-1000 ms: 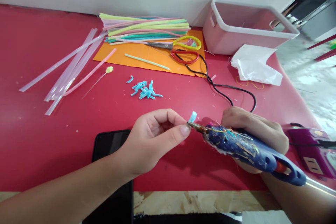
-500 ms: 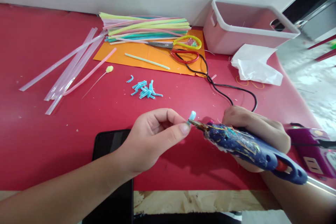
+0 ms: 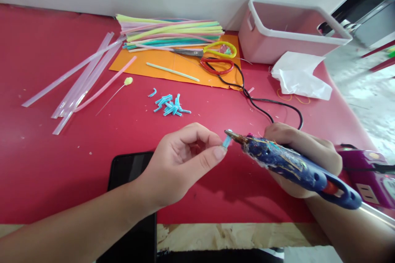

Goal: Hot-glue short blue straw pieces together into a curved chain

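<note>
Between thumb and forefinger, my left hand (image 3: 188, 164) pinches a short light-blue pipe cleaner piece (image 3: 227, 141), which points up. My right hand (image 3: 305, 152) is wrapped round a dark-blue glue gun (image 3: 286, 164) smeared with dried glue and bits of fibre. The gun's metal nozzle lies at the upper end of the blue piece and hides part of it. A clear glue stick (image 3: 378, 215) juts from the rear of the gun. Beyond my left hand lies a small pile of cut blue pipe cleaner pieces (image 3: 171, 106).
A pipe cleaner bundle (image 3: 173, 33) and scissors (image 3: 217, 55) lie on an orange envelope (image 3: 123, 63). Glue sticks (image 3: 83, 78) are at left, with a yellow-tipped wire (image 3: 128, 81). A pink bin (image 3: 277, 45), white plastic bag (image 3: 300, 74), purple power box (image 3: 367, 176), black cord (image 3: 262, 109) and phone (image 3: 135, 230) surround my hands.
The glue gun's nozzle has moved up along the blue piece, from near my left fingertips to its upper end. My left hand has shifted slightly to the right.
</note>
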Action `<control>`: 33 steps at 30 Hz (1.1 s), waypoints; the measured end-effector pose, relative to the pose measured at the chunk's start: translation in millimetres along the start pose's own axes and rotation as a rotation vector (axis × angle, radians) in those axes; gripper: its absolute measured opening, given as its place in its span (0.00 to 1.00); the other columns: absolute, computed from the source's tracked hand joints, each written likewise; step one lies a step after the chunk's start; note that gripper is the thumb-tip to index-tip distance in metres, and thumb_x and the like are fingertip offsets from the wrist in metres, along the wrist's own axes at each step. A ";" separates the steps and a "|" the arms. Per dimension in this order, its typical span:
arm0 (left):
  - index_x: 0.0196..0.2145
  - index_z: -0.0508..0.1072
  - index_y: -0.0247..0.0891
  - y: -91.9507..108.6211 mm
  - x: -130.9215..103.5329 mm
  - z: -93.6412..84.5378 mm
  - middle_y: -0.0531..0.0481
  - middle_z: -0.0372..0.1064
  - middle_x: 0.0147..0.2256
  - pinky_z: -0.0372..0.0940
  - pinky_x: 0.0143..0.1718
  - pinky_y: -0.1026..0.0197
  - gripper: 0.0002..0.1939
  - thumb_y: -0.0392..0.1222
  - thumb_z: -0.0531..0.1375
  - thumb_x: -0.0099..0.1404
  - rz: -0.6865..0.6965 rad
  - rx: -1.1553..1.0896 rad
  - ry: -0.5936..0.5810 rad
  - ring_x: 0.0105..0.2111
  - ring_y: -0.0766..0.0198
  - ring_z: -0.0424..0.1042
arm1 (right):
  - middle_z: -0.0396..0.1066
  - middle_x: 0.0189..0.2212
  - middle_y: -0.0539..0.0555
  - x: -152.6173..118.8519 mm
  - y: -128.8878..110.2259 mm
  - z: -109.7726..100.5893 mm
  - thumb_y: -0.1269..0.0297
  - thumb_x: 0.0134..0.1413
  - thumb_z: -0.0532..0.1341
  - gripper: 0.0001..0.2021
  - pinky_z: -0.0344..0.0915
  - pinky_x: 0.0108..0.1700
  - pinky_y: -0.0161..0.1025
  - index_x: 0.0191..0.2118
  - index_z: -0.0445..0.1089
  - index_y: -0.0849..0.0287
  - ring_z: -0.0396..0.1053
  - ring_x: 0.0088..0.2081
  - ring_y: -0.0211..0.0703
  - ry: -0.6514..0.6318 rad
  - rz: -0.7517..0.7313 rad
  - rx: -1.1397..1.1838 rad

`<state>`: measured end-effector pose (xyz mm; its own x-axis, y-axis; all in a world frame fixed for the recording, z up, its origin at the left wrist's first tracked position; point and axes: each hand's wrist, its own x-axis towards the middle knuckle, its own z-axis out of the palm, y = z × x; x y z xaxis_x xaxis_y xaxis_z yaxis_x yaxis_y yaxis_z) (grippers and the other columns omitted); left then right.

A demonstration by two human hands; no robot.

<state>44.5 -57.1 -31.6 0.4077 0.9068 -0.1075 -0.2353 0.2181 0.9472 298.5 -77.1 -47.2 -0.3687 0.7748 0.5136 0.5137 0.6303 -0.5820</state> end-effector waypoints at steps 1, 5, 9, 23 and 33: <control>0.29 0.74 0.37 0.2 -0.4 0.2 0.55 0.66 0.28 0.64 0.29 0.67 0.06 0.34 0.66 0.63 0.021 0.032 0.004 0.28 0.70 0.65 | 0.67 0.27 0.51 -0.7 0.3 -0.1 0.65 0.60 0.63 0.04 0.63 0.27 0.42 0.41 0.71 0.55 0.66 0.27 0.42 0.010 0.007 -0.018; 0.31 0.73 0.37 -1.1 -1.8 0.2 0.55 0.67 0.31 0.64 0.30 0.69 0.06 0.34 0.65 0.66 0.062 0.135 0.021 0.28 0.72 0.66 | 0.67 0.27 0.51 -3.6 3.8 -2.1 0.67 0.58 0.64 0.06 0.64 0.29 0.44 0.41 0.72 0.55 0.67 0.27 0.43 0.049 -0.011 -0.041; 0.33 0.72 0.38 -2.6 -3.0 -0.6 0.55 0.68 0.31 0.65 0.31 0.68 0.06 0.35 0.63 0.68 0.069 0.155 0.003 0.29 0.72 0.69 | 0.67 0.28 0.52 -2.2 5.8 -3.5 0.69 0.59 0.63 0.06 0.66 0.32 0.46 0.42 0.72 0.56 0.67 0.30 0.45 0.005 -0.041 0.054; 0.34 0.72 0.39 -7.2 -4.3 -3.5 0.55 0.68 0.33 0.64 0.32 0.66 0.04 0.35 0.63 0.69 0.148 0.203 0.012 0.29 0.71 0.68 | 0.68 0.29 0.53 3.3 -0.5 -0.6 0.65 0.66 0.60 0.03 0.65 0.31 0.45 0.41 0.71 0.56 0.67 0.29 0.44 -0.036 -0.022 0.088; 0.35 0.71 0.38 -9.9 -3.8 -2.5 0.55 0.66 0.34 0.65 0.32 0.68 0.04 0.33 0.62 0.69 0.272 0.231 0.007 0.30 0.73 0.69 | 0.67 0.29 0.53 2.7 -1.2 -1.0 0.62 0.67 0.59 0.04 0.65 0.32 0.45 0.42 0.70 0.55 0.67 0.29 0.44 -0.056 -0.001 0.107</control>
<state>43.1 -61.8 -41.3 0.3510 0.9232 0.1565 -0.1279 -0.1183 0.9847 297.7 -75.7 -44.5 -0.4137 0.7737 0.4799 0.4291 0.6306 -0.6467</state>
